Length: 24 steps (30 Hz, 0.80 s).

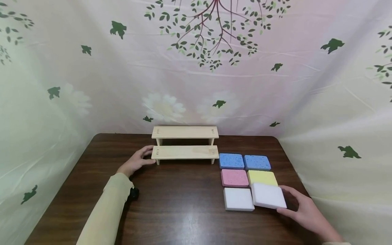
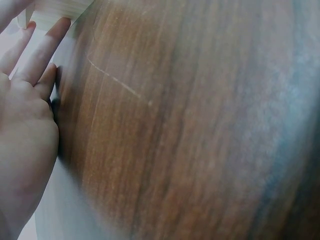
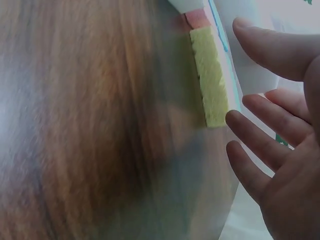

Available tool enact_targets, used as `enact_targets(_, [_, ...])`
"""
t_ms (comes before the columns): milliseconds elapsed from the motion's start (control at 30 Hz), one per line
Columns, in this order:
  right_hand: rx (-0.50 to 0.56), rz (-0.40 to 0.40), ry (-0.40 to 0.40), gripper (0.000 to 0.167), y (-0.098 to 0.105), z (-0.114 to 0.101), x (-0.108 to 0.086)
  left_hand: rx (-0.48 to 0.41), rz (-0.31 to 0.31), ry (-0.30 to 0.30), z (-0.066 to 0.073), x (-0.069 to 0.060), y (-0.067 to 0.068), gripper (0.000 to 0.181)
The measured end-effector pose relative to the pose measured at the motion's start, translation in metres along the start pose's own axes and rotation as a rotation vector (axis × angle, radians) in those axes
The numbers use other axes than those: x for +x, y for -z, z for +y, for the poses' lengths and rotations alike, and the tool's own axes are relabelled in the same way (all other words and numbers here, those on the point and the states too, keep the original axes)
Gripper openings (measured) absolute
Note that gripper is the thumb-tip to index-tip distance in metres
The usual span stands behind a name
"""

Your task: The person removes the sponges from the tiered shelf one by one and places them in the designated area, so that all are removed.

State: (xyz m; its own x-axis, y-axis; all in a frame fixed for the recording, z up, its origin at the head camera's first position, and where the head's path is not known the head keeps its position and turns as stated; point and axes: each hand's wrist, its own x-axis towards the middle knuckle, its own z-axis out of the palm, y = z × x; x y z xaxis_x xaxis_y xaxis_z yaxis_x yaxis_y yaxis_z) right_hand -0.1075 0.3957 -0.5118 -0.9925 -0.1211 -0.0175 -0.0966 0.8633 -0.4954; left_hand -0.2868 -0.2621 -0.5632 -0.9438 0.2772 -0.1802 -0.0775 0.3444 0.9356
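Note:
At the right, my right hand (image 1: 306,211) pinches a white sponge (image 1: 268,195) by its right edge, thumb in front and fingers behind. The sponge is slightly turned and overlaps the near edge of a yellow sponge (image 1: 262,177). Part of the white sponge (image 3: 255,65) shows pale between thumb and fingers in the right wrist view. My left hand (image 1: 137,160) holds the left end of a two-step wooden stand (image 1: 185,152), its thumb and fingers on either side of the front step. Fingertips touch the wood in the left wrist view.
Beside the white sponge lies another white sponge (image 1: 239,199). Beyond them are a pink sponge (image 1: 234,178) and two blue sponges (image 1: 231,161), the nearer-left one close to the stand's right end. Printed cloth walls (image 1: 183,85) enclose the dark wooden table (image 1: 177,197).

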Motion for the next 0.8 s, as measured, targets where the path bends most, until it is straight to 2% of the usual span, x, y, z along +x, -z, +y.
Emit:
enact_targets(133, [-0.007,0.015,0.027,0.086,-0.001,0.01,-0.001,0.003,0.0,-0.004,0.003,-0.001,0.0,0.086])
enact_targets(267, [0.054,0.015,0.062,0.08,-0.003,0.019,-0.002,0.009,-0.011,-0.022,0.006,-0.003,0.0,0.087])
enact_targets(367, [0.069,-0.007,0.056,0.08,-0.005,0.025,-0.001,0.0,-0.012,-0.02,0.008,-0.003,0.001,0.086])
enact_targets(600, [0.016,-0.043,0.018,0.084,-0.009,0.033,0.003,-0.002,-0.006,-0.009,0.005,-0.002,0.0,0.087])
enact_targets(800, [-0.013,-0.044,0.033,0.084,-0.013,0.035,0.004,-0.001,-0.003,-0.008,0.001,-0.001,-0.001,0.086])
